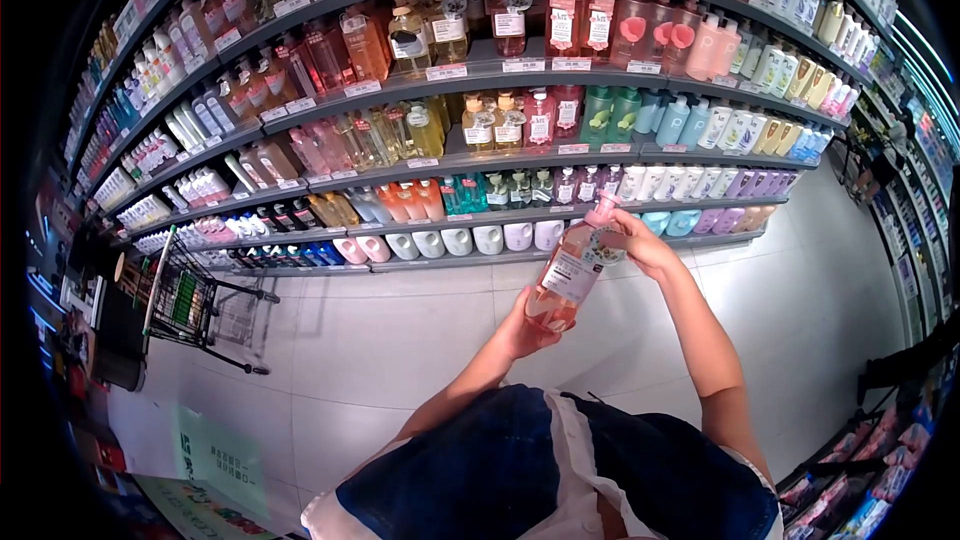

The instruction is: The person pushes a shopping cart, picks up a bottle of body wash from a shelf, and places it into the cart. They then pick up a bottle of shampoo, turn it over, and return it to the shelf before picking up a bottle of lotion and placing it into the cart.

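Note:
A clear pink pump bottle (572,275) with a white label is held tilted in front of my body, its pump top leaning up and to the right. My left hand (527,328) wraps round the bottle's base. Near the pump, my right hand (640,243) grips the upper part, with its fingers against a round tag on the bottle's neck. Both hands are closed on this one bottle. Beyond it stand shelves (460,165) filled with rows of similar pump bottles.
A shopping cart (185,290) stands on the left, on the pale tiled floor (400,340). More stocked shelving (900,170) runs along the right. A green and white printed board (220,460) is at lower left. Part of a dark-clothed person (905,365) shows at the right edge.

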Demonstrator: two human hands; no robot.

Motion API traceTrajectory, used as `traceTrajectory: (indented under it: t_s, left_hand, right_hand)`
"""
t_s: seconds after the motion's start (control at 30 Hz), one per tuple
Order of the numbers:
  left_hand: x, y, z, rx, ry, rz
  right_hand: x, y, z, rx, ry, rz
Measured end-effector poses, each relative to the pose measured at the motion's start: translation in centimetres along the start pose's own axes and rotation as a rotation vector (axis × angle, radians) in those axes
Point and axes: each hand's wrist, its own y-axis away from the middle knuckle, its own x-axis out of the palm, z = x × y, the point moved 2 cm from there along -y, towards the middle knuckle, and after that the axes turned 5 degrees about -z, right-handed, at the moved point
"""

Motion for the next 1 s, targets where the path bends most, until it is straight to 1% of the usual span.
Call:
traceTrajectory:
  t_s: [0.07,0.13,0.17,0.2,0.23,0.27,0.4,0.53,0.6,0.63,0.73,0.83,0.9,1.0]
  left_hand:
    - [-1.3,0.7,-1.6,0.027,-0.003,0.026]
    - [-2.4,1.0,-3.3,0.038,0.003,0.039]
    - [-2.4,1.5,-4.2,0.064,-0.014,0.026]
    - [-2.1,2.0,-5.3,0.087,-0.031,0.012]
    - [-2.3,2.4,-6.3,0.109,-0.065,-0.002]
    - [-2.6,2.7,-7.4,0.133,-0.101,-0.015]
    - [-2.5,4.6,-11.6,0.220,-0.120,-0.100]
    - [-2.4,5.1,-14.3,0.275,-0.122,-0.119]
    - [-2.7,4.8,-15.3,0.261,-0.081,-0.150]
    - [-2.8,4.7,-15.6,0.285,-0.068,-0.105]
    - [-2.9,3.8,-16.3,0.314,-0.039,-0.086]
    - [-2.9,2.2,-17.1,0.354,-0.034,-0.036]
    - [-3.4,0.8,-17.6,0.357,-0.034,-0.076]
    - [-2.7,-0.9,-19.0,0.365,-0.089,-0.149]
  right_hand:
    - [1.9,-1.7,0.4,0.016,0.035,-0.038]
    - [3.9,-2.8,1.7,0.035,0.056,-0.010]
    - [4.7,-3.9,1.6,0.032,0.002,-0.008]
    - [6.8,-3.2,3.8,0.045,0.012,-0.093]
    - [6.9,-5.0,2.8,-0.013,-0.114,0.022]
    - [7.7,-5.6,3.2,0.011,-0.170,0.060]
    - [10.5,-9.0,2.3,-0.119,-0.384,0.134]
    - [13.1,-11.3,1.5,-0.142,-0.299,0.046]
    - [14.1,-11.8,1.7,-0.069,-0.353,0.055]
    - [14.5,-11.9,2.0,-0.033,-0.379,0.060]
    - [15.1,-13.1,2.7,0.010,-0.189,-0.014]
    - [15.1,-14.7,3.2,-0.027,-0.090,-0.028]
    - [14.6,-16.0,3.3,-0.089,-0.105,0.023]
    - [12.7,-18.7,2.6,-0.146,-0.088,0.023]
